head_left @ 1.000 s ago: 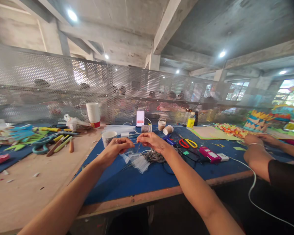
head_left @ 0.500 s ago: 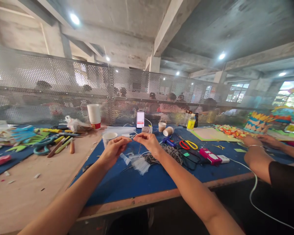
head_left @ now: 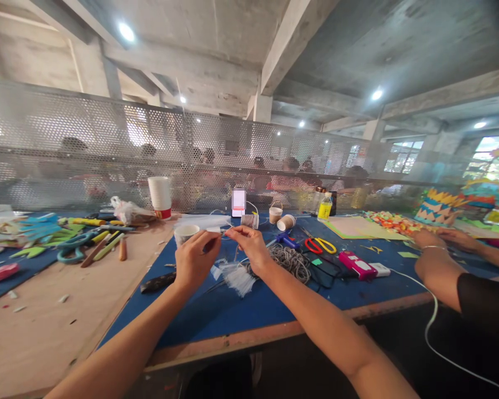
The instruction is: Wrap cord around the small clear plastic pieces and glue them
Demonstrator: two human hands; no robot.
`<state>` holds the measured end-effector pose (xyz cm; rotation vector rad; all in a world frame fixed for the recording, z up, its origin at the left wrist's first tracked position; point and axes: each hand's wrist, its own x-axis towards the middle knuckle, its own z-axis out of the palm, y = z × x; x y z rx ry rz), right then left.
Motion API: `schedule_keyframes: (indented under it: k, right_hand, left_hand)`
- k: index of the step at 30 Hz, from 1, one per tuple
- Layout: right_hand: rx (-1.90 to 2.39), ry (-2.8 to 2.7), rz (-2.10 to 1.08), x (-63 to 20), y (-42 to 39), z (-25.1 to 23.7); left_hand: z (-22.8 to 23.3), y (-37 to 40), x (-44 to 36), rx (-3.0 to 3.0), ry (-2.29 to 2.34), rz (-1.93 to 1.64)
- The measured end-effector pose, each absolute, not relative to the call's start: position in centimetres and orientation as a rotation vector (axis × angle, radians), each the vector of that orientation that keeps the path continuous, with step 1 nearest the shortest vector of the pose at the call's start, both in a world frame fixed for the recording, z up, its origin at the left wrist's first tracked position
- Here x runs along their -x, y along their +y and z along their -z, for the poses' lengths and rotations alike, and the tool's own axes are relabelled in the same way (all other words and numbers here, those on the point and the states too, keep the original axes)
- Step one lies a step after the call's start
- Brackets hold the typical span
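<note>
My left hand is raised over the blue mat with its fingers curled and pinched together. Facing it, my right hand pinches thumb against forefinger. The two sets of fingertips nearly meet, and whatever lies between them is too small and thin to name. Beneath my hands is a tuft of white, clear-looking strands. A tangled coil of grey cord lies beside my right wrist. Behind my left hand stands a paper cup, and a spool sits just past my right fingertips.
A phone stands upright behind the spool. To the right lie a blue glue gun, red-and-yellow scissors and a magenta box. A dark object rests by my left forearm. A co-worker's arms reach in at right.
My left hand has turned and its fingers have curled in more, with the wrist shifted slightly right. The dark object beside it now shows more. My right hand has hardly moved.
</note>
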<state>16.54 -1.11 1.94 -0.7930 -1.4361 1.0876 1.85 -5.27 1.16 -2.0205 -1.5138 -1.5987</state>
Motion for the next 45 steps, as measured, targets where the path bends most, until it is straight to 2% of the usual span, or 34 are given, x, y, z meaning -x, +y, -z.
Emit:
schedule_keyframes:
  k: [5, 10, 14, 22, 27, 38, 45]
  right_hand:
    - [0.804, -1.425, -1.057, -16.6, -1.1, -2.0]
    - [0.769, -1.490, -0.954, -16.7, -0.3, -1.4]
    - [0.763, -1.538, -0.892, -16.8, 0.2, -1.0]
    - [0.781, -1.632, -0.784, -17.0, -0.1, -1.1]
    - [0.817, -1.656, -0.728, -17.1, -0.6, -1.4]
    - [0.860, -1.665, -0.676, -17.0, -0.8, -1.3]
    - [0.836, -1.636, -0.761, -17.0, -0.7, -1.5]
  left_hand:
    - [-1.1, -5.3, -2.0, 2.013, -1.496, 1.519]
    - [-1.4, -5.0, -1.8, 2.121, -1.455, 1.582]
    - [-1.6, -4.8, -1.7, 2.283, -1.419, 1.765]
    - [-1.3, -3.9, -1.3, 2.503, -1.645, 2.292]
    - [-1.3, -3.7, -1.3, 2.502, -1.745, 2.472]
    - [-1.4, -3.8, -1.6, 2.466, -1.709, 2.329]
    - [-1.3, -3.9, -1.7, 2.577, -1.744, 2.389]
